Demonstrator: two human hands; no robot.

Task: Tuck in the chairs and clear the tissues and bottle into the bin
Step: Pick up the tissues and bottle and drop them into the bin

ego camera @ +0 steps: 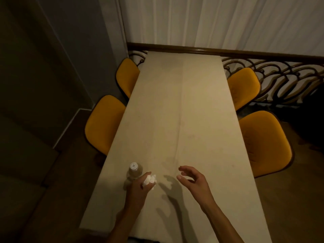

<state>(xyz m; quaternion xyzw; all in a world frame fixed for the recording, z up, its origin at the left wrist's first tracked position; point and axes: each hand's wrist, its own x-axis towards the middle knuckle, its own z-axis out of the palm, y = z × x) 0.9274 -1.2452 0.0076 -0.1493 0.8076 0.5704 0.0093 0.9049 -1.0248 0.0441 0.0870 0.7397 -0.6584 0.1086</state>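
A long pale table (184, 106) runs away from me. Near its front left edge stands a clear bottle (134, 171) with a white cap, upright. My left hand (140, 187) is just right of the bottle, touching it, and holds crumpled white tissues (149, 180) in its fingers. My right hand (192, 178) hovers over the table to the right, fingers apart and empty. Several yellow chairs stand along the sides: two on the left (103, 123) (127, 76) and two on the right (244, 86) (263, 139), seats partly under the table.
A dark ornate railing (273, 81) and white curtains (219, 21) close off the far end. A dark wall (35, 67) runs along the left. Brown floor (289, 207) lies to the right of the table.
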